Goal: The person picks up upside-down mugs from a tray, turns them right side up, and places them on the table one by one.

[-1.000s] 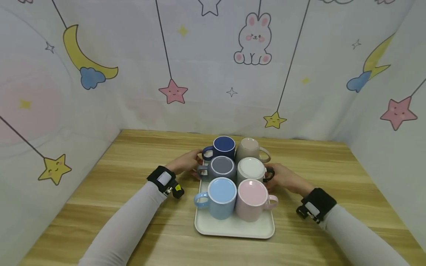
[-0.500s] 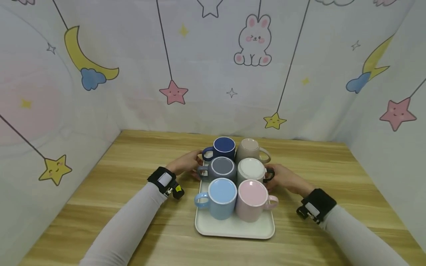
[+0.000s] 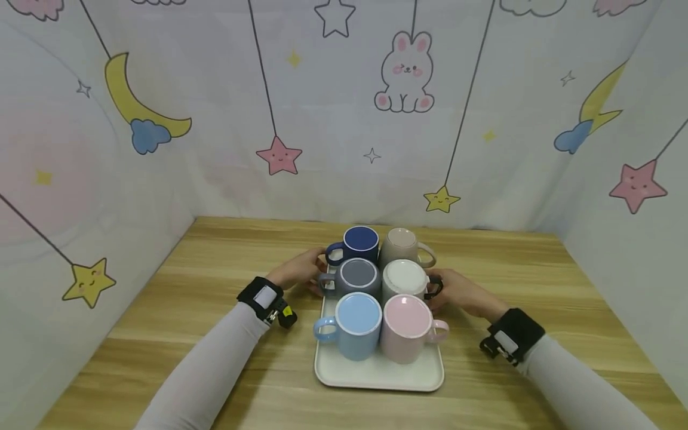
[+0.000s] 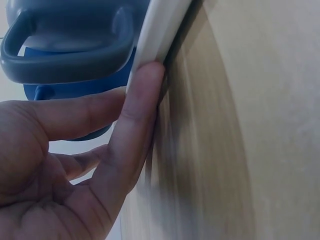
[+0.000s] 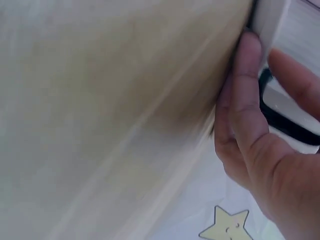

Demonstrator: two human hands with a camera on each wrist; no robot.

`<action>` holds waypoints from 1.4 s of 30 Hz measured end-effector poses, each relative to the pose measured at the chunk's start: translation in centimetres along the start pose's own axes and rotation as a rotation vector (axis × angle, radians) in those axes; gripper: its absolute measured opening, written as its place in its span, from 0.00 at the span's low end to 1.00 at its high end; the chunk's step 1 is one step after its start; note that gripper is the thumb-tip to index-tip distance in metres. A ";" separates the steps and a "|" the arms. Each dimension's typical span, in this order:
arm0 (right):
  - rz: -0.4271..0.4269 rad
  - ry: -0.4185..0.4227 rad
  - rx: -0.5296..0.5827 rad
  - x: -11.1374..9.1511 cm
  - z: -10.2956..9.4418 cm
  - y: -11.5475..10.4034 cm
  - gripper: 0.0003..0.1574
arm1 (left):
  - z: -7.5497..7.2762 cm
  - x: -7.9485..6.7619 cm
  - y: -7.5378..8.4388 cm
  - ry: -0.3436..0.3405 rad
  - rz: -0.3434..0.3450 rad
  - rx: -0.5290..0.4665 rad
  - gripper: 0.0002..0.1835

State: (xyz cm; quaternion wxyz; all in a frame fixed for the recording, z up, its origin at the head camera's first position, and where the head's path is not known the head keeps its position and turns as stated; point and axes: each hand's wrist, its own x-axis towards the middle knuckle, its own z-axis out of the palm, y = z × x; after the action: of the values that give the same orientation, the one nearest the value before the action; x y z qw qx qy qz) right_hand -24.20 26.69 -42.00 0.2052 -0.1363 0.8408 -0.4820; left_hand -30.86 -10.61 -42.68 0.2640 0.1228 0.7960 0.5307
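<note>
A white tray (image 3: pixel 379 380) carries several upside-down mugs in two columns. On the left stand a dark blue mug (image 3: pixel 361 239), a grey mug (image 3: pixel 358 273) and a light blue mug (image 3: pixel 358 325). The right column has a beige mug (image 3: pixel 400 243), a white mug (image 3: pixel 404 278) with a black handle and a pink mug (image 3: pixel 406 328). My left hand (image 3: pixel 298 270) grips the tray's left side, fingers (image 4: pixel 142 95) along the outer rim below the grey mug's handle. At the right side, my right hand (image 3: pixel 461 292) pinches the rim near the black handle, fingertips (image 5: pixel 248 50) against its outside.
The tray is on a wood-grain table (image 3: pixel 258 382). A pale cloth backdrop (image 3: pixel 322 107) printed with stars, moons and a rabbit rises along the back and both sides. Each wrist wears a black strap with a small camera.
The whole head view has shifted slightly downward in the picture. Both hands keep their places at the tray's sides, and the mugs stay in the same arrangement.
</note>
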 end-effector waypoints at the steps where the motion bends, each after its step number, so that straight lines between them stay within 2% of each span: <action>1: -0.006 -0.004 -0.013 -0.1 -0.2 0.0 0.49 | 0.0 0.0 0.0 0.001 -0.003 -0.002 0.37; 6: -0.031 -0.009 -0.111 -0.9 -1.7 -0.6 0.50 | 0.1 0.0 -0.1 0.003 0.006 -0.002 0.38; 11: -0.024 0.023 -0.166 -2.0 -3.0 -2.4 0.43 | 0.2 0.0 -0.4 0.007 0.018 -0.022 0.39; 14: -0.059 0.109 -0.239 -2.2 -3.6 -3.7 0.36 | 0.1 0.0 -0.3 -0.001 0.024 -0.021 0.39; 19: -0.185 0.300 -0.423 -1.2 -4.0 -5.2 0.27 | 0.0 -0.2 -0.2 0.000 0.038 -0.011 0.39; 22: -0.202 0.337 -0.494 -0.1 -3.8 -5.7 0.25 | -0.1 -0.3 -0.3 -0.005 0.052 -0.035 0.40; 27: -0.188 0.331 -0.520 1.3 -3.2 -5.9 0.25 | 0.2 -0.4 -0.5 -0.004 0.054 -0.050 0.40; 36: -0.204 0.225 -0.586 2.1 -3.4 -6.3 0.22 | 0.5 0.0 -0.1 0.004 0.039 -0.005 0.39; 42: -0.172 0.217 -0.623 3.0 -3.0 -6.3 0.18 | 0.3 -0.1 -0.8 0.020 0.037 -0.034 0.40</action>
State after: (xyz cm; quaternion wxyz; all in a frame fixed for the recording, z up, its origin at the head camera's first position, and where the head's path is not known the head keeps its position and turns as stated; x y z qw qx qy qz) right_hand -28.07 24.53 -35.85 0.0220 -0.2107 0.9500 -0.2293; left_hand -30.52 -10.77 -43.42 0.2482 0.1276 0.7871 0.5501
